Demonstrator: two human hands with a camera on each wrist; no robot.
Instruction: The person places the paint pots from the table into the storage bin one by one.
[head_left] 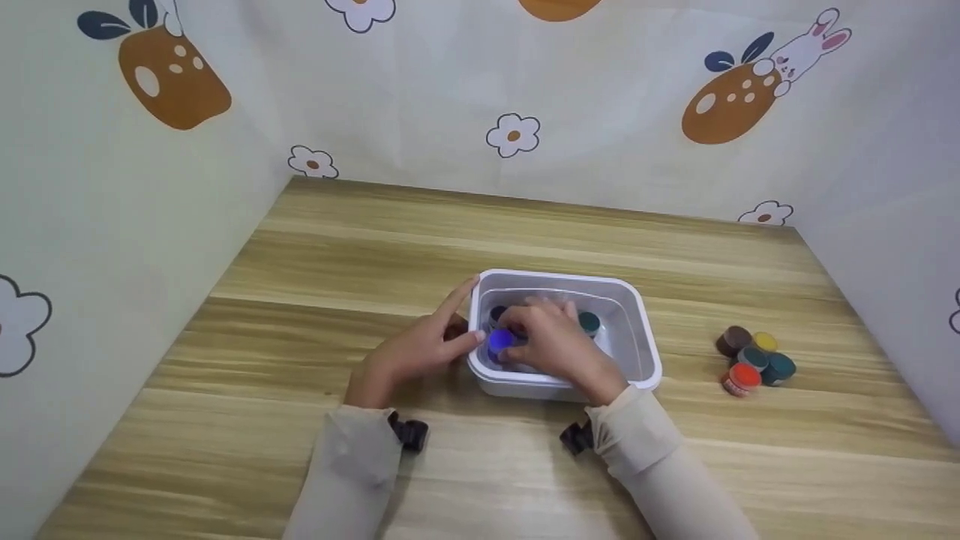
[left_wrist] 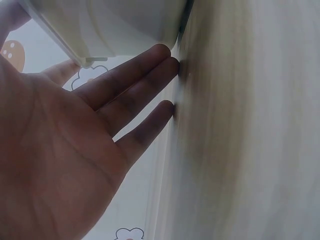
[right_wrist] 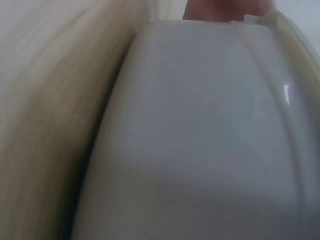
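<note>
A white plastic box (head_left: 645,337) stands on the wooden table, holding several small paint pots. My right hand (head_left: 555,341) reaches down inside it, thumb and fingers pinching a paint pot with a blue lid (head_left: 500,341) near the left wall. A dark-lidded pot (head_left: 498,315) sits just behind that one, and a green-lidded pot (head_left: 589,323) lies past my knuckles. My left hand (head_left: 416,349) rests against the box's left side, thumb and index at the rim. In the left wrist view the other fingers (left_wrist: 135,92) are straight beside the wall. The right wrist view shows mostly the box's outer wall (right_wrist: 200,125).
To the right of the box, a cluster of paint pots stands on the table: brown (head_left: 733,341), yellow (head_left: 765,342), red-orange (head_left: 742,379) and dark green ones (head_left: 780,368). Patterned cloth walls (head_left: 420,112) enclose the table (head_left: 360,247) at the back and both sides.
</note>
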